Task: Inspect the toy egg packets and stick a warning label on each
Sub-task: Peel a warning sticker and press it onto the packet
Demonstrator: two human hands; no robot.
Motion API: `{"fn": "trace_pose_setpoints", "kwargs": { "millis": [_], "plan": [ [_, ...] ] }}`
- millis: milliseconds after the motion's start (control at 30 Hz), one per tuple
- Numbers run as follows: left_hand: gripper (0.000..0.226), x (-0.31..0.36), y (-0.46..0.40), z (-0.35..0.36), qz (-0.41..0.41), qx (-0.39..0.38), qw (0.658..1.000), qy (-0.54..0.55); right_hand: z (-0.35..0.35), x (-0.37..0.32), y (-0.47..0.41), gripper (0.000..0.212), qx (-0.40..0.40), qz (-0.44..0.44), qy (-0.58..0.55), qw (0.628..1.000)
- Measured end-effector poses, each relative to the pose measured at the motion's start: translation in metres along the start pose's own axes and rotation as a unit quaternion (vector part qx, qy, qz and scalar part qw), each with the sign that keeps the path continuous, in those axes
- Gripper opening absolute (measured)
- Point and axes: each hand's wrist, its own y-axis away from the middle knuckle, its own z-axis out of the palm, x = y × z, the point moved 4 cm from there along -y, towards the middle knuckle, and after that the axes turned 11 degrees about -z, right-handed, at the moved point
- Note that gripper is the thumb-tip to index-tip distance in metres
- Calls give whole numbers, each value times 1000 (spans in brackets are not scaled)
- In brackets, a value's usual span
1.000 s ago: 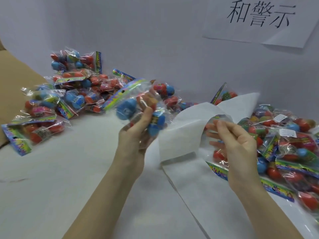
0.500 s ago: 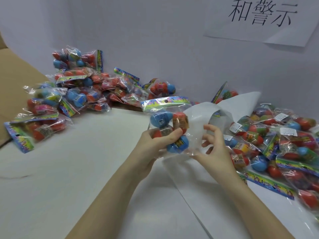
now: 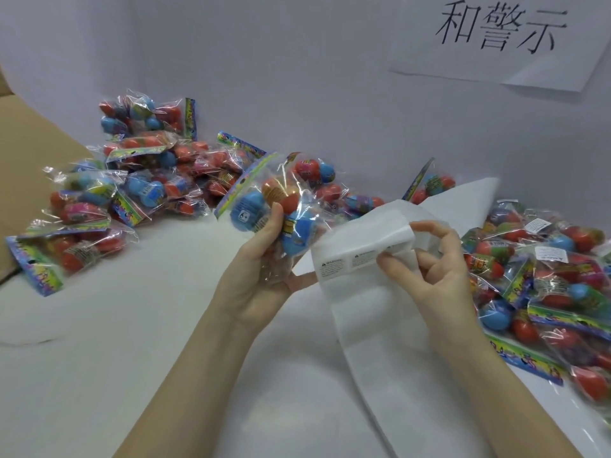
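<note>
My left hand (image 3: pixel 261 272) grips a clear packet of toy eggs (image 3: pixel 274 203) with blue, red and orange eggs and a colourful header card, held up at the centre. Just right of it, my right hand (image 3: pixel 426 262) pinches the folded end of a white label strip (image 3: pixel 360 256). Two small warning labels (image 3: pixel 347 264) show on that strip near my thumb. The strip runs down towards the bottom edge.
A pile of toy egg packets (image 3: pixel 139 180) lies at the back left on the white table (image 3: pixel 99 358). Another pile (image 3: pixel 555 285), some carrying white labels, lies at the right. A paper sign with characters (image 3: pixel 499 28) hangs on the wall. Brown cardboard (image 3: pixel 23 153) is at far left.
My left hand has tilted the packet, its header card now pointing up-left. My right hand has taken hold of the label strip and folded its end over, exposing the warning labels.
</note>
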Motion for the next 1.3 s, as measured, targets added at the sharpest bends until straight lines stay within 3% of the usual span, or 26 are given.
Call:
{"fn": "trace_pose_setpoints", "kwargs": {
  "millis": [300,400,500,600,700,833,1067,1300],
  "plan": [
    [62,6,5,7,56,-112,990,-71,1,-2,3,48,16,-24,73,997],
    [54,-4,5,12,50,-122,977,-169,5,-3,4,40,-15,-34,56,998],
    [25,-11,4,14,49,-75,973,-212,8,-7,4,38,-21,-47,46,998],
    [25,-12,1,12,47,-32,982,-178,9,-13,4,38,-32,-75,52,995],
    [34,-13,-2,9,27,-2,990,-142,10,-21,4,27,-79,-144,142,976],
    [28,-15,-3,7,-13,5,993,-116,10,-25,2,26,-95,-183,208,956],
    [32,-24,-11,-3,-99,34,994,25,9,-29,5,26,-91,-351,356,861],
    [25,-26,-14,-7,-122,45,989,68,10,-29,9,21,-85,-431,370,819]
  ]
}}
